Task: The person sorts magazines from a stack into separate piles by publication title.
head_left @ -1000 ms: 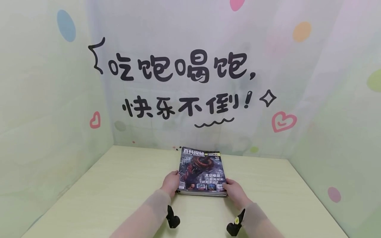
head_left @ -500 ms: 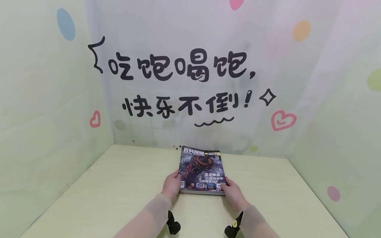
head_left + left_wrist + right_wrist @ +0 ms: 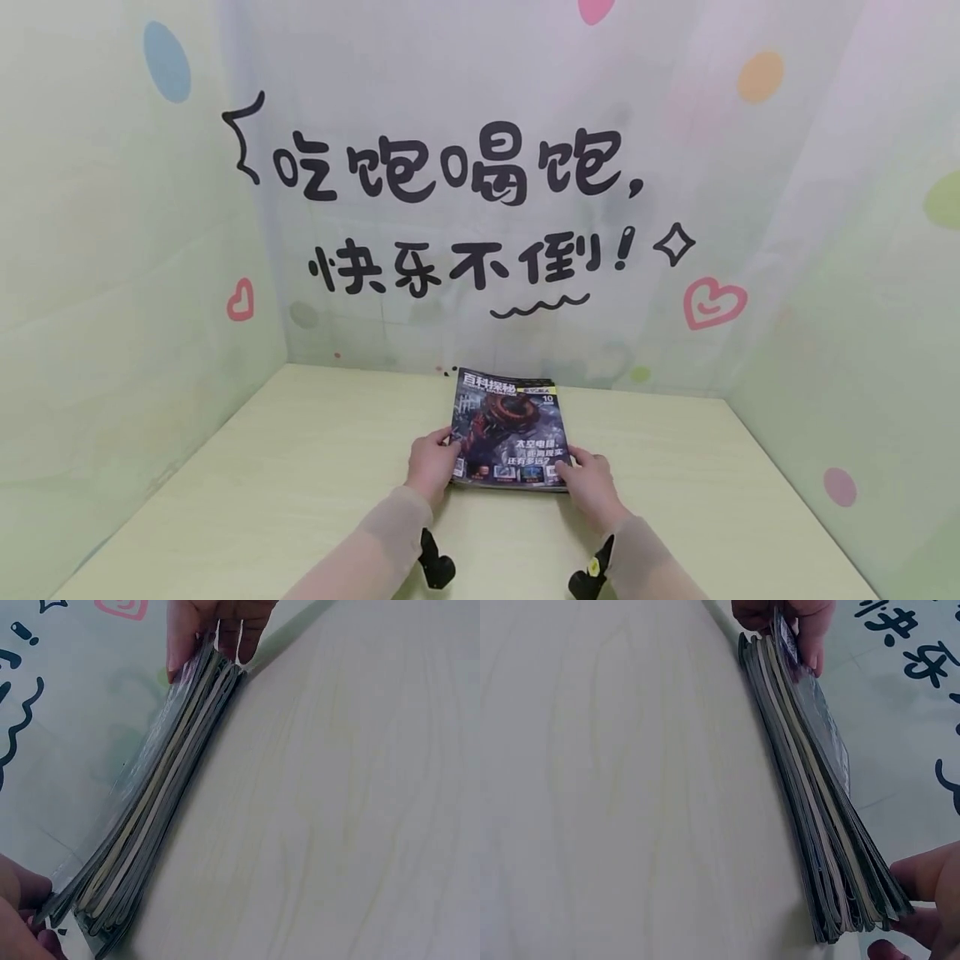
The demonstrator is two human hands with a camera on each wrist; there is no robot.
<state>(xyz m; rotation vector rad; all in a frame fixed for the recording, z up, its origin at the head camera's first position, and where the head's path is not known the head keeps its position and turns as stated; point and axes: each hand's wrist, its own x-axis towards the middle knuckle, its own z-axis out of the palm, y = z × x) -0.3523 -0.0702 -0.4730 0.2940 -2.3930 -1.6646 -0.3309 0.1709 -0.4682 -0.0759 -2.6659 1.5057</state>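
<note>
A thick stack of glossy paper magazines [image 3: 150, 810], dark along the spines with a few cream and pinkish layers, lies on a pale yellow wood-grain table [image 3: 300, 483]. On top of the stack is a magazine with a dark blue-grey cover [image 3: 506, 429], bearing a red ring-shaped structure, a white Chinese title, a yellow strip and the number 10.

The person's left hand [image 3: 433, 468] is at the stack's left side, near its front corner, pinching the edge of the upper layers with the thumb over the cover. The person's right hand [image 3: 592, 487] mirrors it at the stack's right side, its thumb on the cover and fingers tucked below the edge. In the wrist views the top layers stand slightly apart from those below at the gripped ends; how many each hand holds, one cannot tell.

In front of the stack, beige sleeves [image 3: 390, 533] cover both forearms, and a small black device [image 3: 437, 571] sits at each wrist. Behind the stack, close to its far edge, rises a pale fabric-like wall [image 3: 450, 75]. Bold black Chinese lettering [image 3: 498, 171] runs above the stack, with a pink outlined heart [image 3: 708, 310] up to its right.
</note>
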